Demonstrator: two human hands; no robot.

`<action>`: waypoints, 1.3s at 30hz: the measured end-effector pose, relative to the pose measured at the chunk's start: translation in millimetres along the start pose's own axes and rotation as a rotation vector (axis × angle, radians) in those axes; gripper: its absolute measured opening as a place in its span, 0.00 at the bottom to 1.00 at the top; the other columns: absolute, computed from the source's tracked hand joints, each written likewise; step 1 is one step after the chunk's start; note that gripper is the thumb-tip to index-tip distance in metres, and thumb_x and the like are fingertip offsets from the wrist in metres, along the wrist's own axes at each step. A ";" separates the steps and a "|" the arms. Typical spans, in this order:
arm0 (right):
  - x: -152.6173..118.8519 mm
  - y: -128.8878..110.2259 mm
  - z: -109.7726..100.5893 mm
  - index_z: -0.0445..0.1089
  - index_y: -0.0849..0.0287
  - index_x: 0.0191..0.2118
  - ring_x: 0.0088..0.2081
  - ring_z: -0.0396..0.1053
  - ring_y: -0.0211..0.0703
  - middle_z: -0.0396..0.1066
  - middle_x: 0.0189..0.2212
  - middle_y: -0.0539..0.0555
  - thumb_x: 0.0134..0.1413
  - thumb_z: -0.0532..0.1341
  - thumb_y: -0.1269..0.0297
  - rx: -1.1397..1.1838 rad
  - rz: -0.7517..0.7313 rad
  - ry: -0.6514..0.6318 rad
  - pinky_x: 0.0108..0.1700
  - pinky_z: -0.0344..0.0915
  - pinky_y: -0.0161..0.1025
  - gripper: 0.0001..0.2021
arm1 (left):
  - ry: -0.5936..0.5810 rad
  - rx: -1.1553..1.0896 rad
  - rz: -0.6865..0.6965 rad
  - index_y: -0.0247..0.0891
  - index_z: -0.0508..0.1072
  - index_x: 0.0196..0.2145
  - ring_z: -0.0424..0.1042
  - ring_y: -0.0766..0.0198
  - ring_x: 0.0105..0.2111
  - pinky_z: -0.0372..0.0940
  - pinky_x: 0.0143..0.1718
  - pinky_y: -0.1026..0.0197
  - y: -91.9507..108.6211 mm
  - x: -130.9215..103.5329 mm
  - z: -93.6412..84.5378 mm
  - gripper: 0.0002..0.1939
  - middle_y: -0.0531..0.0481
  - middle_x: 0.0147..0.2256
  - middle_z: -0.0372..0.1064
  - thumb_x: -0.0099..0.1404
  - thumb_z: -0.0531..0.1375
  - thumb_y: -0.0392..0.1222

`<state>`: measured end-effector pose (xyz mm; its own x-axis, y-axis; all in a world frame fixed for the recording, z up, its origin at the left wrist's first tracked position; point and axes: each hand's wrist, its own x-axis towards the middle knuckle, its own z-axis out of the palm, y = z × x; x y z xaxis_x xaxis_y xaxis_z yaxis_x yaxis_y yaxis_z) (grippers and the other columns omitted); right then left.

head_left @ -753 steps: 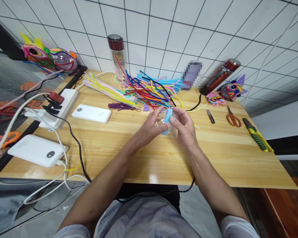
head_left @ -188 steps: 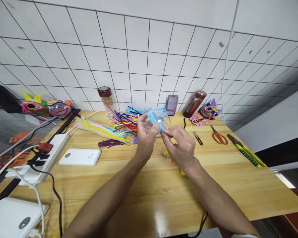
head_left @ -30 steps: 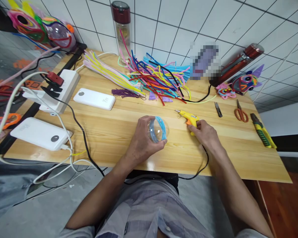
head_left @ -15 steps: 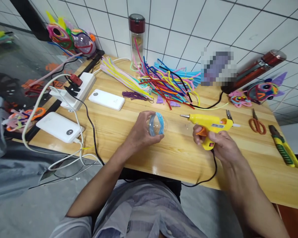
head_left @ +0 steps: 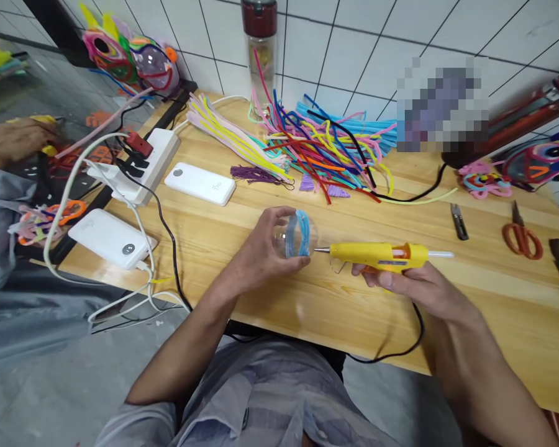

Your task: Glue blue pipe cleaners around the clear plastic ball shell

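My left hand [head_left: 272, 248] is closed around a clear plastic ball [head_left: 313, 231], holding it just above the wooden table. Blue pipe cleaner [head_left: 304, 233] runs as a band around the ball. In my right hand [head_left: 400, 285] is a yellow hot glue gun [head_left: 370, 253], gripped by its handle, with a clear glue stick [head_left: 441, 254] poking out of the back. Its metal nozzle points left and is close to the right side of the ball; whether it touches cannot be made out. The gun's black cord [head_left: 419, 335] hangs below my right wrist.
Behind my hands lie a heap of coloured pipe cleaners [head_left: 326, 149], a power bank [head_left: 200, 183] and a glass bottle [head_left: 261, 68]. Scissors [head_left: 522, 236] and a small cutter [head_left: 459, 222] lie right. Cables and a power strip [head_left: 153, 161] fill the left, near another person's hand [head_left: 18, 139].
The glue gun has moved left, its nozzle now close to the ball, and turned so its top shows more. My view has shifted slightly. Another person's hand has appeared at the left.
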<state>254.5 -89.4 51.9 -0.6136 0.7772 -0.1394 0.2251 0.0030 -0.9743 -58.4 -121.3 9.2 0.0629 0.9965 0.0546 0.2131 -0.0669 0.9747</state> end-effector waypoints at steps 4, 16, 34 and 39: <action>-5.9 -8.3 0.2 0.86 0.52 0.46 0.36 0.78 0.47 0.83 0.38 0.57 0.67 0.70 0.43 -0.119 -0.022 -0.010 0.37 0.76 0.40 0.18 | 0.000 0.076 0.022 0.43 0.66 0.63 0.70 0.44 0.66 0.76 0.56 0.45 5.6 -2.1 4.2 0.41 0.38 0.64 0.67 0.55 0.75 0.45; 14.7 4.0 19.1 0.79 0.52 0.47 0.26 0.71 0.44 0.74 0.27 0.50 0.59 0.73 0.34 0.282 -0.032 0.423 0.28 0.68 0.42 0.26 | 0.058 -0.290 -0.209 0.44 0.67 0.56 0.78 0.51 0.53 0.76 0.49 0.53 13.4 7.8 6.7 0.40 0.44 0.55 0.75 0.51 0.78 0.51; 19.2 8.8 63.9 0.69 0.47 0.59 0.35 0.63 0.41 0.63 0.35 0.44 0.43 0.84 0.45 0.161 -0.072 0.617 0.39 0.68 0.42 0.40 | 0.150 -0.456 -0.131 0.44 0.64 0.59 0.80 0.51 0.54 0.78 0.56 0.46 16.2 0.1 81.8 0.40 0.41 0.61 0.73 0.57 0.77 0.59; 17.6 11.5 63.9 0.68 0.46 0.62 0.35 0.63 0.42 0.64 0.36 0.45 0.48 0.82 0.45 0.122 -0.113 0.637 0.41 0.70 0.43 0.39 | 0.119 -0.442 -0.070 0.46 0.61 0.61 0.79 0.49 0.57 0.77 0.57 0.45 12.0 -2.9 87.5 0.45 0.40 0.62 0.71 0.57 0.76 0.64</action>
<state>198.0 -115.9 27.0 -0.0516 0.9969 0.0601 0.0749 0.0639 -0.9951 29.2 -129.3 1.8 -0.0551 0.9984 -0.0154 -0.2250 0.0026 0.9744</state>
